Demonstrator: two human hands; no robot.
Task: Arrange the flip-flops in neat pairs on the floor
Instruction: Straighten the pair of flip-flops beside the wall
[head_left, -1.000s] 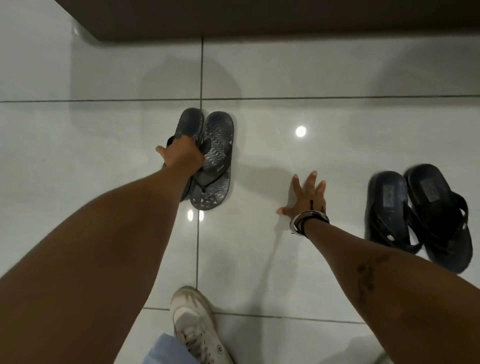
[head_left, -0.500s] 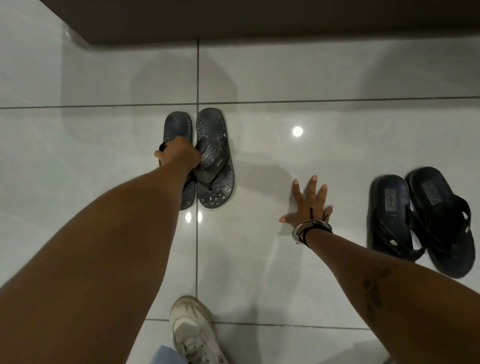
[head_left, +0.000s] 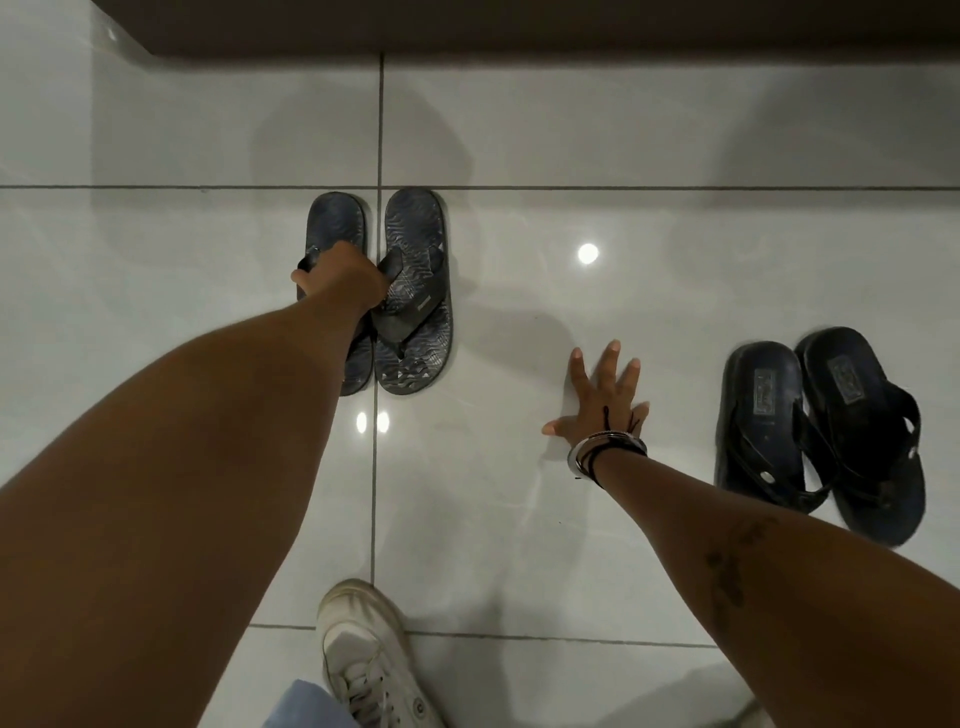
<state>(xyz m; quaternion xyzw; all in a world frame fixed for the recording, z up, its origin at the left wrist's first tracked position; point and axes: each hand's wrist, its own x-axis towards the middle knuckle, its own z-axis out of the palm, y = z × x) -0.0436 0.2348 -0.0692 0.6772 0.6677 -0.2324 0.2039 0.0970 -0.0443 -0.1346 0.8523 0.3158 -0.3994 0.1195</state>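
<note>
Flip-flops in two pairs on the white tiled floor (head_left: 675, 130). Grey patterned pair taken as the landmark: left grey flip-flop (head_left: 335, 221) and right grey flip-flop (head_left: 415, 291) side by side, soles down, edges touching or nearly so, straddling a vertical grout line (head_left: 381, 114), heel ends just below the horizontal grout line, toes pointing toward the camera.

Left hand (head_left: 340, 280) down on this pair — fingers (head_left: 303, 273) curled around the strap (head_left: 306, 260) of the left grey flip-flop, knuckles up against the strap of the right one; cannot tell whether that second strap is gripped too.

Right hand (head_left: 605, 400) to the right of the grey pair and a little nearer the camera, flat on the floor, fingers spread wide, holding nothing. Bangles and dark cord (head_left: 602, 449) at the wrist.

Black pair (head_left: 815, 431) further right of the grey pair, beyond the right hand — two flip-flops lying close together, slightly angled, straps overlapping at the middle.

White sneaker (head_left: 363, 654) nearer the camera than the grey pair, at the bottom edge. Dark brown base (head_left: 519, 26) beyond the grey pair, along the top.
</note>
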